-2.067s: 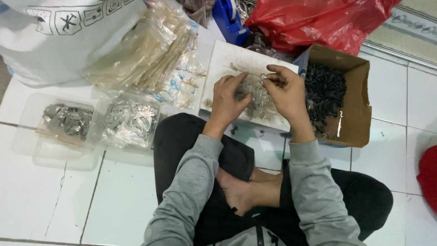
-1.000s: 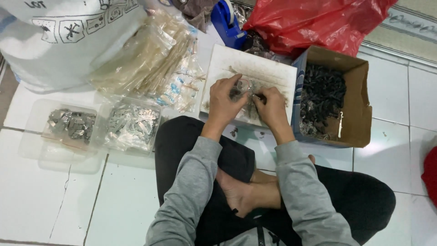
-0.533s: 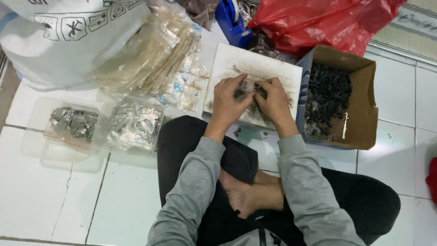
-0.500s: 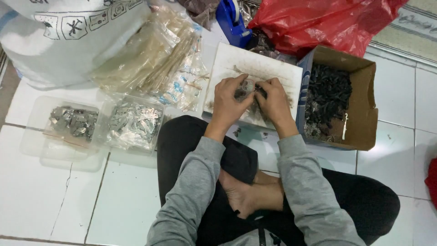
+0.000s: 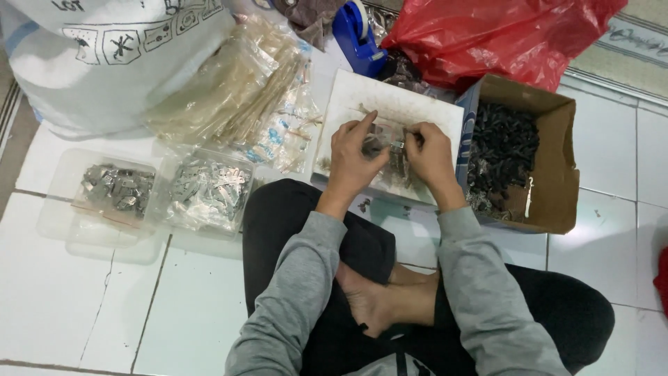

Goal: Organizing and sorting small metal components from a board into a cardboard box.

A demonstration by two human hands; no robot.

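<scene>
A small clear plastic bag (image 5: 388,150) with grey metal bits in it sits between the two hands, held just above a white tray (image 5: 348,97) that lies on the tiled floor (image 5: 83,299) in front of the person's crossed legs. The left hand (image 5: 355,157) grips the bag's left side with fingers curled and the forefinger stretched up; the right hand (image 5: 430,154) pinches its upper right edge. Both are closed on the bag and nearly touch each other. What exactly the fingertips hold at the bag's mouth is too small to tell.

Just right of the tray, touching its edge, stands an open cardboard box (image 5: 557,174) full of dark small parts. Behind it lies a crumpled red plastic bag (image 5: 501,35), and beside that a blue tape dispenser (image 5: 355,35). Left of the tray is a heap of empty clear sleeves (image 5: 229,97), leaning toward a large white sack (image 5: 104,56). Nearer the person's left knee are two clear shallow containers (image 5: 62,223) holding silvery metal pieces. Nothing lies between the hands and the tray.

Compared with two seconds ago, the hands have drawn together: then the right hand lay further right on the tray, close to the box, and now both meet over the tray's middle. Over the last half second they have hardly shifted.
</scene>
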